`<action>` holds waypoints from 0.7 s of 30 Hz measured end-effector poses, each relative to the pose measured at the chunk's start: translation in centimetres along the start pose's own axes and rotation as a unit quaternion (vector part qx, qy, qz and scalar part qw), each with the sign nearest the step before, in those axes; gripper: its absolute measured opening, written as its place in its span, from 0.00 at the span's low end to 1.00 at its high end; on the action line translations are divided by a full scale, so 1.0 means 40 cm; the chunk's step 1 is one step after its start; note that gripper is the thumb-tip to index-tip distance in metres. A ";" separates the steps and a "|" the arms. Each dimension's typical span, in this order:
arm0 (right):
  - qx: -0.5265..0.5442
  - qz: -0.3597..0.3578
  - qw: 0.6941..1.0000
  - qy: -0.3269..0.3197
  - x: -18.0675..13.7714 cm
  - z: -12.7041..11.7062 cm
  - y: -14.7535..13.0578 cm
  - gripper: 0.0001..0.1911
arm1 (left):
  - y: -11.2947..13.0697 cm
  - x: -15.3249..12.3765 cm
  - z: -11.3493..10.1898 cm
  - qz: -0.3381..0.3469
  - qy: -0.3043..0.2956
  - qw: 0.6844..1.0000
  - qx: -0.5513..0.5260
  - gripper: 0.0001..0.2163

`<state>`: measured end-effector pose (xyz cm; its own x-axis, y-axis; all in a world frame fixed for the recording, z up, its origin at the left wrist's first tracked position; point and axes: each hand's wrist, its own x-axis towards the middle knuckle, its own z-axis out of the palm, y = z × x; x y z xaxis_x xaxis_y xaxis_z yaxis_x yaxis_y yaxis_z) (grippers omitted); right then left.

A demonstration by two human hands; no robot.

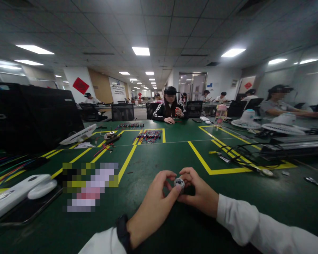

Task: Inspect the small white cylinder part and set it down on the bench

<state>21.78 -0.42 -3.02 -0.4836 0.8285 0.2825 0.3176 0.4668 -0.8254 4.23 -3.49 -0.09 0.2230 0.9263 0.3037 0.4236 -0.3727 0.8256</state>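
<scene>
Between my two hands, above the green table, is a small round metal part. Its silvery end face has a dark centre and small holes, and looks like the end of a small motor, though I cannot tell for sure. My left hand pinches it from the left, thumb pressed along its near side. From the right, my right hand curls its fingers and thumb around the same part. The fingers hide much of its body. A dark band sits on my left wrist.
Yellow tape marks the table. Wired boards and a small motor lie further back. Black cables are at right, near white fans. A phone lies front left, before a black computer case. A person sits opposite.
</scene>
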 end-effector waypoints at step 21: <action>-0.040 -0.002 0.999 0.013 -0.015 0.000 -0.004 0.23 | -0.063 -0.003 -0.033 0.015 -0.034 0.999 -0.007 0.20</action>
<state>22.03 -0.98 -3.05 -0.4639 0.8341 0.2985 0.3800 0.4918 -0.7834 1.98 -2.57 -1.58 0.2950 0.9087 0.2953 0.4040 -0.3987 0.8233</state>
